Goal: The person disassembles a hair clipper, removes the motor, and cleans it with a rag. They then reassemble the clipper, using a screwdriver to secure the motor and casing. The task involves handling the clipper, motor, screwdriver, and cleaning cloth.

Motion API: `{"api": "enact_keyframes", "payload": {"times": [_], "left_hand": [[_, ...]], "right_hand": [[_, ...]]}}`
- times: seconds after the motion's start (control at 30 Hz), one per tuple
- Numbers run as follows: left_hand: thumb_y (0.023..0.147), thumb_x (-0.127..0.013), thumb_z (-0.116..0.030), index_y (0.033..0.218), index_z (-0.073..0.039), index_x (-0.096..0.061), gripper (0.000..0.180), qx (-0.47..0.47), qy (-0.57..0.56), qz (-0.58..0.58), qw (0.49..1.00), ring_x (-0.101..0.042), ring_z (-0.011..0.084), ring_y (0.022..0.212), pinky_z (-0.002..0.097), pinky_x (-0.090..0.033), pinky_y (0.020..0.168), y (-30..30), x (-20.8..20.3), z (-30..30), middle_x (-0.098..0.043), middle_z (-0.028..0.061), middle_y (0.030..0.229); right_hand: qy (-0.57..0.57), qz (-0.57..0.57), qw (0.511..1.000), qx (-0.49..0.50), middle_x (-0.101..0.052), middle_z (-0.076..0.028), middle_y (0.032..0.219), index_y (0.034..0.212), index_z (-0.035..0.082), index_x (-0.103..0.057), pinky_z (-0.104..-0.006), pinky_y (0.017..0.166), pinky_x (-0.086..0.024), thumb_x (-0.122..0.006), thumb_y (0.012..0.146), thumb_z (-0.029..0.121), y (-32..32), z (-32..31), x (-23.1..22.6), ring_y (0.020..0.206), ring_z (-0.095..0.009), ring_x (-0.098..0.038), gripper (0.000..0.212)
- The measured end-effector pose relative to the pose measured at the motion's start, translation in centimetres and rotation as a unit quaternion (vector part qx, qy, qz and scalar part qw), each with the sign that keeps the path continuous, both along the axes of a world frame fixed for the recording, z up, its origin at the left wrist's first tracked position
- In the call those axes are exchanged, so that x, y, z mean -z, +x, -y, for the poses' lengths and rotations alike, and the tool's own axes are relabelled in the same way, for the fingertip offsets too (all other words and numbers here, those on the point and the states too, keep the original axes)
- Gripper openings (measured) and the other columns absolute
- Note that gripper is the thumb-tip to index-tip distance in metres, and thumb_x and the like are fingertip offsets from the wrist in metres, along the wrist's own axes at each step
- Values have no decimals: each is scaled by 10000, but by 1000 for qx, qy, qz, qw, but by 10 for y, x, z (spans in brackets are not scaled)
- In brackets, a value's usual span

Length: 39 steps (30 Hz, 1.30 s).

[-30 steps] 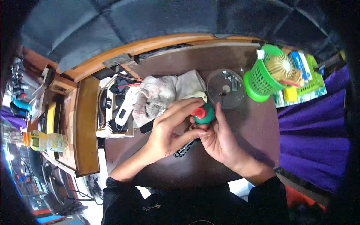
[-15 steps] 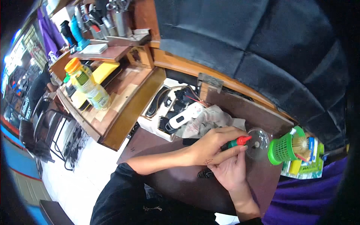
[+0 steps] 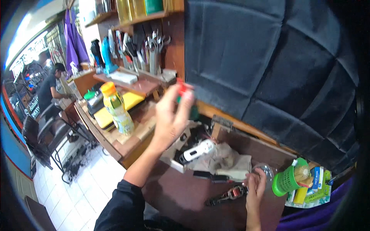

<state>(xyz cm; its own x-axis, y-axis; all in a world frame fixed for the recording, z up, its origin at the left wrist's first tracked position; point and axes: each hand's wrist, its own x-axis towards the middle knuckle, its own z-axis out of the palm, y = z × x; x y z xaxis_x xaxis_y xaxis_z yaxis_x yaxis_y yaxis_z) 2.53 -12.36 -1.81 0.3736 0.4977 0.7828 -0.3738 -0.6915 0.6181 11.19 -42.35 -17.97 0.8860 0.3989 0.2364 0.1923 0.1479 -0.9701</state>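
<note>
Dark brown tabletop (image 3: 181,196) — left hand (image 3: 171,115) now lifted clear, clamped on green red-capped bottle (image 3: 184,96); right hand (image 3: 255,190) stays down, loosely open beside clipper (image 3: 227,195) — bottle work apparently finished.

Clipper (image 3: 197,151) in tray (image 3: 171,163), left of cloth (image 3: 227,158); basket (image 3: 287,181) far right.

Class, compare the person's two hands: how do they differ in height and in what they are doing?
The left hand is raised above the shelf, gripping a small red-and-green object; the right hand rests low on the brown table, fingers spread, holding nothing visible. Both are bare.
</note>
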Motion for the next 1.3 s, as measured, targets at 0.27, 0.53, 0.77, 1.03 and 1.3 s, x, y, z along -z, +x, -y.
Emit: {"api": "enact_keyframes", "payload": {"times": [0.27, 0.53, 0.77, 1.03, 1.3], "left_hand": [[1020, -426, -265, 1054, 13, -549, 306, -326, 64, 64, 941, -594, 307, 749, 384, -460, 694, -5, -47, -101, -596, 195, 819], [1000, -457, -263, 994, 41, -530, 313, -392, 119, -1, 912, -567, 452, 856, 491, -436, 745, 4, -28, -149, -580, 286, 905], [919, -625, -298, 1097, 33, -506, 395, -371, 129, -14, 920, -558, 434, 878, 459, -439, 775, 0, -19, -148, -577, 265, 930], [821, -686, -136, 1294, 75, -370, 607, -393, 216, -7, 894, -520, 462, 1042, 452, -417, 916, -6, -5, -138, -508, 319, 1137], [810, -724, -200, 1285, -1, -461, 579, -476, 292, -42, 828, -490, 407, 1108, 469, -380, 969, -70, -17, -50, -496, 259, 1198]], "right_hand": [[1, 13, 999, 31, -601, -69, 860, 1195, 8, -468, -237, 625, -466, -512, 973, 95, -9, 16, 31, 709, -104, -568, 243], [15, 23, 1000, 14, -597, -69, 840, 1184, -8, -468, -231, 612, -470, -526, 968, 92, -10, 23, 22, 692, -104, -574, 246], [-4, 5, 1000, 18, -603, -75, 850, 1186, -15, -471, -229, 610, -472, -530, 968, 94, -14, 19, 21, 690, -96, -571, 250], [-15, -10, 1000, 6, -593, -51, 870, 1202, 13, -486, -220, 637, -456, -534, 972, 116, -17, 17, 23, 711, -79, -539, 257], [-26, -1, 999, 45, -595, -58, 853, 1197, 10, -493, -227, 624, -458, -533, 968, 101, -10, 20, 26, 688, -86, -547, 249]]}}
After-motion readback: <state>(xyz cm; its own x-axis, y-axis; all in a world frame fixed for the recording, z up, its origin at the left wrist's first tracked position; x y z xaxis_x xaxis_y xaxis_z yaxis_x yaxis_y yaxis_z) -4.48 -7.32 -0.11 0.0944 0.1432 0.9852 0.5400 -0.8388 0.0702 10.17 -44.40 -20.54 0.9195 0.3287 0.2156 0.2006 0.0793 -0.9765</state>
